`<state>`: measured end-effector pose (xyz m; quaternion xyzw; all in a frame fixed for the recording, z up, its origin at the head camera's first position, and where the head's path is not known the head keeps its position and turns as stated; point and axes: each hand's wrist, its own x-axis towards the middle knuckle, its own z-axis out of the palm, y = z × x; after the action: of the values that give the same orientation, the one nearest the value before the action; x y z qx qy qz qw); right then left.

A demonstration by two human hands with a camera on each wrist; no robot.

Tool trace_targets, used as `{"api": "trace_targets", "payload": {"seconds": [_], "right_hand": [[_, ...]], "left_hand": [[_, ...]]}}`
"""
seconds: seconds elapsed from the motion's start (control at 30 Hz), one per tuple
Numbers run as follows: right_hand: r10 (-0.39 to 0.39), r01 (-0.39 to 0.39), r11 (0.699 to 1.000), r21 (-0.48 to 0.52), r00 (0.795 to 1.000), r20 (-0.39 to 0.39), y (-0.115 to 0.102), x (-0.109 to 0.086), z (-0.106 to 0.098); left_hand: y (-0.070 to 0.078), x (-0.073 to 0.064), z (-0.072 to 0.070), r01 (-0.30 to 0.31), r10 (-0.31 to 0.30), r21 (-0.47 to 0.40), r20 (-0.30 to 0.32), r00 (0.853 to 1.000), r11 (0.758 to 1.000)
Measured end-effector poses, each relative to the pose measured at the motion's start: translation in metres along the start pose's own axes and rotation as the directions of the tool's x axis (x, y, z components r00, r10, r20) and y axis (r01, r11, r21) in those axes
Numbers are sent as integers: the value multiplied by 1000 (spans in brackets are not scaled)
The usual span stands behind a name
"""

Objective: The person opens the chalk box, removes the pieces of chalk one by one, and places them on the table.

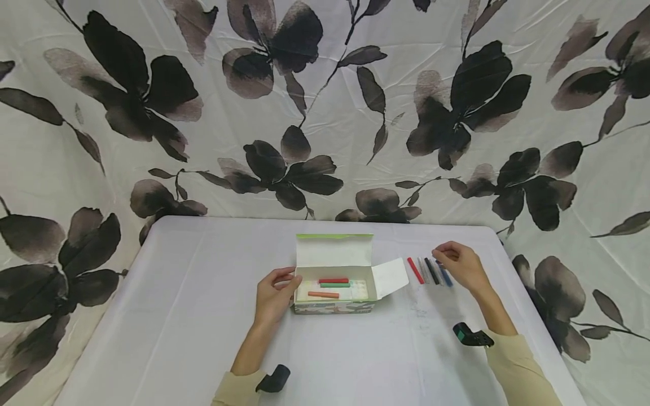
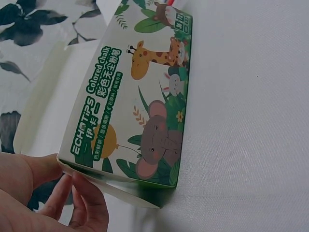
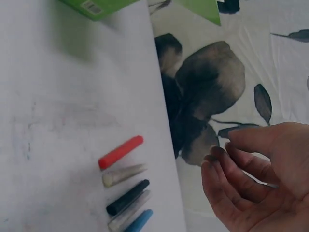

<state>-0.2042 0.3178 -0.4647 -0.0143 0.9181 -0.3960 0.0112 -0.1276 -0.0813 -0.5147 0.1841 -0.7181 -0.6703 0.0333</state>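
Observation:
An open box of colored chalk (image 1: 333,307) stands on the table, printed with cartoon animals on its front (image 2: 159,140). My left hand (image 1: 276,299) pinches the box's left end at the corner between thumb and fingers. Inside, a red chalk (image 1: 333,281), a green chalk (image 1: 335,285) and an orange chalk (image 1: 323,295) lie on top of pale ones. To the right of the box, several sticks lie in a row: a red chalk (image 3: 120,152), a black chalk (image 3: 128,197), a blue chalk (image 3: 139,221) and pale ones between. Just above them, my right hand (image 1: 461,265) hovers with loosely bent fingers, holding nothing.
The box's lid (image 1: 334,250) stands up at the back, and a side flap (image 1: 390,277) sticks out toward the chalk row. A white cloth covers the table (image 1: 355,361). Faint smudges mark it near the chalks. Behind hangs a flower-patterned cloth (image 1: 355,129).

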Motion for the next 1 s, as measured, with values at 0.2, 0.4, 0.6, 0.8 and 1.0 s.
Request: {"api": "trace_targets", "payload": {"seconds": [0.2, 0.4, 0.6, 0.8, 1.0], "right_hand": [[-74, 74, 997, -4, 997, -5, -22, 2, 6], [-158, 158, 987, -4, 987, -7, -44, 4, 14], [-208, 208, 978, 27, 978, 25, -61, 5, 25], [-248, 244, 968, 63, 967, 61, -77, 3, 36], [-291, 282, 955, 95, 952, 97, -84, 2, 54]], "left_hand": [[-2, 2, 0, 6, -6, 5, -6, 1000, 1000], [-2, 2, -1, 10, -10, 8, -12, 1000, 1000], [-1, 1, -1, 9, -9, 13, -7, 1000, 1000], [0, 0, 0, 5, -5, 2, -9, 1000, 1000], [0, 0, 1, 0, 0, 2, -14, 1000, 1000]]}}
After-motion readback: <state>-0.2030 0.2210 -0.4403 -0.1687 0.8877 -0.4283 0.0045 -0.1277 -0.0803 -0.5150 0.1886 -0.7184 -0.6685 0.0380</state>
